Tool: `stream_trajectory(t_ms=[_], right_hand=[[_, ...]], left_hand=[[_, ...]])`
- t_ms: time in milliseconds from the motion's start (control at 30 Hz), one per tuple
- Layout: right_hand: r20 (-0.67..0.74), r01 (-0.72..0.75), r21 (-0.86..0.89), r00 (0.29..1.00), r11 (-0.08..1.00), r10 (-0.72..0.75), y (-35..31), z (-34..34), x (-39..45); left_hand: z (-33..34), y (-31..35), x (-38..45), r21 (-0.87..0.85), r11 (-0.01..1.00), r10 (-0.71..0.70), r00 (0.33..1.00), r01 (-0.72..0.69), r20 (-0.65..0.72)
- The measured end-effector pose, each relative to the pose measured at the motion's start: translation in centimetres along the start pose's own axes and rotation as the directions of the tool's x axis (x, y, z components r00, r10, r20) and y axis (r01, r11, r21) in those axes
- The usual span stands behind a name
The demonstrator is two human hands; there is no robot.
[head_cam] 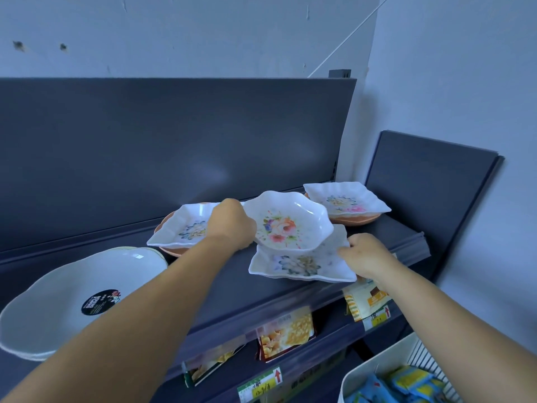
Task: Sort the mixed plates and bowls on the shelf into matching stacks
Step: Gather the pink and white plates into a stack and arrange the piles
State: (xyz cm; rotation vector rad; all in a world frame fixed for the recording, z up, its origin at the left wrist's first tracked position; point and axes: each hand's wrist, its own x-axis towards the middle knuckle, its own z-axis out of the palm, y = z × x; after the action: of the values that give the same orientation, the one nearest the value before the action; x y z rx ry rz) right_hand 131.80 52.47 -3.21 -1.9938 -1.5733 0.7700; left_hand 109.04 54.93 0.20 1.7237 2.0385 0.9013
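Near the shelf's (232,289) front edge, the left hand (232,225) pinches the pink-flowered bowl's (286,222) rim, while the right hand (364,254) pinches the square blue-flowered plate (296,266) beneath it.

Round black sticker (100,301) inside the large white bowl (58,289), shelf left: pale lettering, too blurred to read. Price tag (260,383) on the lower shelf rail, green and yellow, with a red upward arrow: handwritten digits, not legible. Second tag (377,317) further right, the same kind, red arrow, scrawled figures unreadable. Snack packet (286,333) behind the rail: print indistinct.
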Motion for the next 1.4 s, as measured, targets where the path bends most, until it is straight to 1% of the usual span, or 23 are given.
stream_trajectory(t_ms=[133, 300, 433, 533, 600, 700, 767, 1033, 1133, 1300, 1400], right_hand=[[-0.060, 0.026, -0.008, 0.998, 1.000, -0.026, -0.7, 0.2, -0.4], [-0.144, 0.079, -0.011, 0.986, 0.997, -0.080, -2.4, -0.7, -1.3], [-0.179, 0.092, 0.034, 0.980, 0.995, -0.085, -4.1, -1.1, -1.7], [-0.194, 0.108, 0.116, 0.978, 0.987, -0.084, -5.6, -0.6, -1.6], [-0.187, 0.106, 0.204, 0.980, 0.973, -0.067, -6.8, 0.1, -1.2], [-0.121, 0.078, 0.369, 0.992, 0.926, -0.035, -9.0, 1.8, -0.6], [-0.087, 0.074, 0.414, 0.995, 0.907, -0.041, -10.3, 3.2, -0.2], [0.002, 0.107, 0.382, 0.993, 0.918, -0.117, -13.9, 7.7, 0.7], [0.007, 0.113, 0.337, 0.992, 0.935, -0.122, -14.4, 8.7, 1.2], [0.002, 0.111, 0.294, 0.993, 0.949, -0.116, -15.0, 9.9, 2.0], [-0.003, 0.116, 0.244, 0.993, 0.963, -0.119, -15.4, 10.4, 2.3]], left_hand=[[-2.0, -1.7, 0.1, -0.033, 0.999, -0.023, 0.999, 0.022, -0.042], [-4.8, -3.1, -0.1, -0.139, 0.988, -0.075, 0.994, 0.064, -0.076], [-7.3, -3.5, -0.3, -0.219, 0.972, -0.113, 0.987, 0.087, -0.110], [-9.2, -3.8, -0.3, -0.250, 0.963, -0.144, 0.976, 0.101, -0.161], [-10.3, -4.1, -0.4, -0.268, 0.957, -0.167, 0.968, 0.113, -0.188], [-11.8, -5.1, -0.5, -0.267, 0.954, -0.194, 0.956, 0.132, -0.220], [-12.4, -6.0, -0.3, -0.289, 0.945, -0.221, 0.950, 0.152, -0.222], [-13.4, -8.8, 0.6, -0.328, 0.919, -0.307, 0.920, 0.221, -0.242], [-13.7, -9.4, 0.8, -0.279, 0.922, -0.334, 0.917, 0.269, -0.219], [-13.7, -10.1, 0.9, -0.317, 0.904, -0.365, 0.906, 0.288, -0.216], [-13.6, -10.4, 0.9, -0.309, 0.901, -0.375, 0.904, 0.305, -0.203]])
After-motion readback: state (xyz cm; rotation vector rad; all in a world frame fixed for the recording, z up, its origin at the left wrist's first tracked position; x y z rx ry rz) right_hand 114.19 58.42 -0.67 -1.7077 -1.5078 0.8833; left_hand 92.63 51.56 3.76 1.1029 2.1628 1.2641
